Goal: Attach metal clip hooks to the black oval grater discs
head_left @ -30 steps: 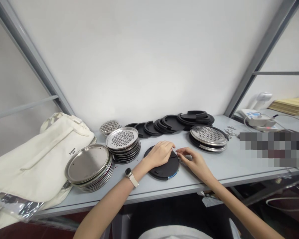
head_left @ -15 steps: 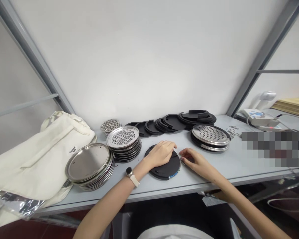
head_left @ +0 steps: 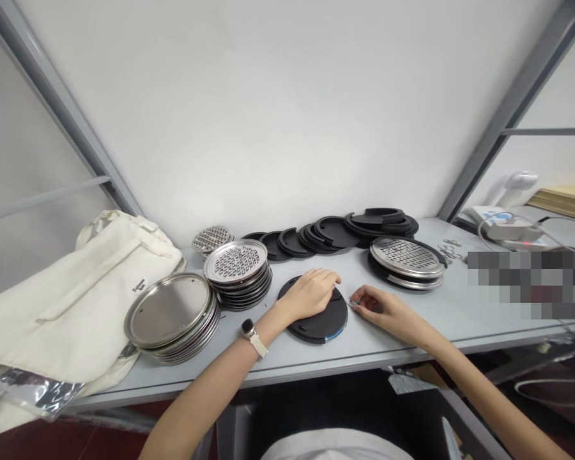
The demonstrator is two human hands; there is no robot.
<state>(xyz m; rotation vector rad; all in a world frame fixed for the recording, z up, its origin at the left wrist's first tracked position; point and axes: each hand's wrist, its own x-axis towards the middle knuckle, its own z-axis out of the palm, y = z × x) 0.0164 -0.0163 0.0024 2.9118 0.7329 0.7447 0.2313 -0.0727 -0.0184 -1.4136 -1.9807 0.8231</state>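
Note:
My left hand, with a watch at its wrist, lies over a round black disc on the table, fingers curled across the far right edge. A narrow blue strip shows along the disc's front right rim. Just right of the disc, my right hand pinches a small shiny metal piece between thumb and forefinger; it is too small to name its kind. Beyond that hand sits a stack of round slotted metal plates in black rims. The fingers of my left hand partly hide the disc's top.
Left on the table stand stacks of round steel plates and perforated grater plates. Overlapping black rims lie along the wall. Small metal pieces are scattered at right. A cream bag covers the left end.
My right hand has shifted slightly right, and the small metal piece in its fingertips shows more clearly. My left hand stays on the black disc.

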